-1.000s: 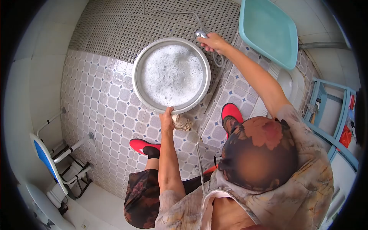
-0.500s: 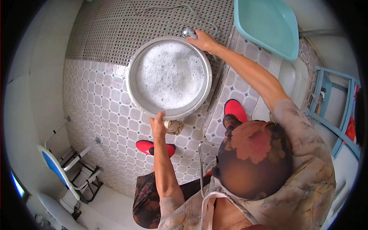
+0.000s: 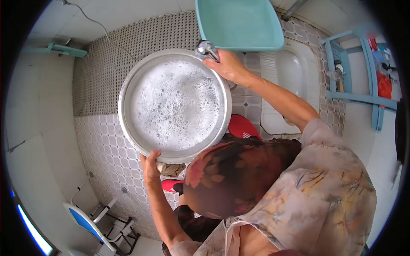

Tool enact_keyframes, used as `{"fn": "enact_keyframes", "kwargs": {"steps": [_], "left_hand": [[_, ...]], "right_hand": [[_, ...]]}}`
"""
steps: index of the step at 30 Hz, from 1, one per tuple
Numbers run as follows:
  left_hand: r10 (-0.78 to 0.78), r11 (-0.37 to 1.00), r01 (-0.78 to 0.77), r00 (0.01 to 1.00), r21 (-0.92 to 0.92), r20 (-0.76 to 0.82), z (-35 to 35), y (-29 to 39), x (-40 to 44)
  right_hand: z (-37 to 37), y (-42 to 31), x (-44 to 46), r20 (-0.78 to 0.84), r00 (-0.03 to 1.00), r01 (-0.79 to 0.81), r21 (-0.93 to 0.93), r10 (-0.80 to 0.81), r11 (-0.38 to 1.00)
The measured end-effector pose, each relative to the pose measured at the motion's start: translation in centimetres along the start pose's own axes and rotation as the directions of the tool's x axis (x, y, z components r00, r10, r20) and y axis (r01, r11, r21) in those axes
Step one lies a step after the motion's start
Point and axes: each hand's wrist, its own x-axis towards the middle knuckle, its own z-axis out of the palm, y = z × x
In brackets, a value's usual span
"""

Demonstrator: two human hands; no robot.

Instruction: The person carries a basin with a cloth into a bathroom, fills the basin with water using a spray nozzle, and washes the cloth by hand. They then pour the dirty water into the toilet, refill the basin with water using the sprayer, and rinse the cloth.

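A large round metal basin (image 3: 123, 104) of foamy water (image 3: 175, 104) is held between both hands. My left hand (image 3: 151, 166) grips its near-left rim, with the thumb on top. My right hand (image 3: 230, 66) is closed at the upper-right rim, holding a chrome shower head (image 3: 207, 50) against the basin's edge; its fingers are partly hidden. Just under the rim beside my left hand shows a crumpled beige-brown thing (image 3: 171, 170), its kind unclear.
A turquoise tub (image 3: 241, 25) stands beyond my right hand, near a squat toilet (image 3: 292, 81). A blue rack (image 3: 352, 96) is at the right. Perforated matting (image 3: 96, 85) and patterned tiles lie below. A folding chair (image 3: 100, 226) stands lower left.
The basin looks larger and closer to me, lifted along with both hands. My right hand still has the shower head. The view has shifted and a leg has swung toward the basin.
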Motion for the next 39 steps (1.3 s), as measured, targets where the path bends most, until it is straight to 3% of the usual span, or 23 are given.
{"fn": "enact_keyframes", "kwargs": {"steps": [5,7,8,11,12,13,16,22,26,30,32,33,35,36,38,39], "left_hand": [[-0.024,0.995,0.008,0.986,0.095,0.165,-1.0,5.3,1.6],[0.012,0.998,-0.032,0.946,0.058,0.323,-2.2,6.3,3.0],[0.066,0.997,-0.079,0.942,0.024,0.33,-3.0,6.2,3.4],[0.097,0.99,-0.136,0.88,0.049,0.464,-3.6,7.3,4.6],[0.112,0.984,-0.166,0.86,0.067,0.497,-3.3,8.1,4.2],[0.121,0.982,-0.179,0.85,0.065,0.513,-3.3,8.2,4.5],[0.145,0.964,-0.248,0.788,0.093,0.598,-3.2,9.7,5.9],[0.111,0.948,-0.297,0.642,0.113,0.759,-2.1,12.5,9.0],[0.094,0.91,-0.375,0.604,0.178,0.791,-0.8,14.6,8.7],[0.076,0.879,-0.425,0.574,0.217,0.815,0.4,16.6,8.5],[0.064,0.874,-0.433,0.554,0.222,0.83,0.7,17.2,8.1],[0.064,0.875,-0.433,0.55,0.219,0.832,0.8,17.2,8.3],[0.086,0.86,-0.475,0.49,0.184,0.867,1.0,17.4,8.6],[0.092,0.859,-0.481,0.479,0.173,0.873,1.1,17.5,8.2],[0.255,0.797,-0.6,0.441,0.071,0.861,0.7,17.9,8.4],[0.251,0.797,-0.6,0.431,0.067,0.867,0.7,17.9,8.7]], "right_hand": [[-0.1,-0.5,-2.3,-0.142,0.987,-0.061,0.079,0.072,0.995],[0.2,-2.2,-3.2,-0.236,0.967,-0.063,0.154,0.099,0.986],[0.0,-3.1,-4.2,-0.195,0.965,-0.151,0.136,0.176,0.979],[-0.4,-4.4,-7.4,-0.315,0.937,-0.082,0.221,0.15,0.972],[-0.2,-4.3,-8.4,-0.431,0.893,-0.038,0.207,0.127,0.977],[-0.1,-4.4,-9.6,-0.451,0.884,-0.033,0.204,0.124,0.978],[0.2,-6.1,-12.0,-0.462,0.826,-0.142,0.383,0.323,0.913],[0.8,-6.0,-12.6,-0.507,0.74,-0.162,0.505,0.443,0.848],[0.7,-1.4,-12.3,-0.643,0.655,-0.14,0.412,0.396,0.9],[1.1,1.2,-12.5,-0.591,0.625,-0.205,0.506,0.51,0.838],[1.8,-1.2,-13.0,-0.508,0.665,-0.095,0.67,0.548,0.737],[2.0,-1.7,-12.8,-0.512,0.662,-0.095,0.667,0.548,0.739],[2.4,-2.8,-12.4,-0.445,0.5,-0.255,0.744,0.743,0.618],[2.6,-3.9,-12.5,-0.458,0.495,-0.247,0.741,0.739,0.624],[3.9,-5.8,-12.0,-0.328,0.548,-0.214,0.834,0.77,0.508],[4.4,-4.9,-11.9,-0.335,0.539,-0.209,0.836,0.773,0.508]]}}
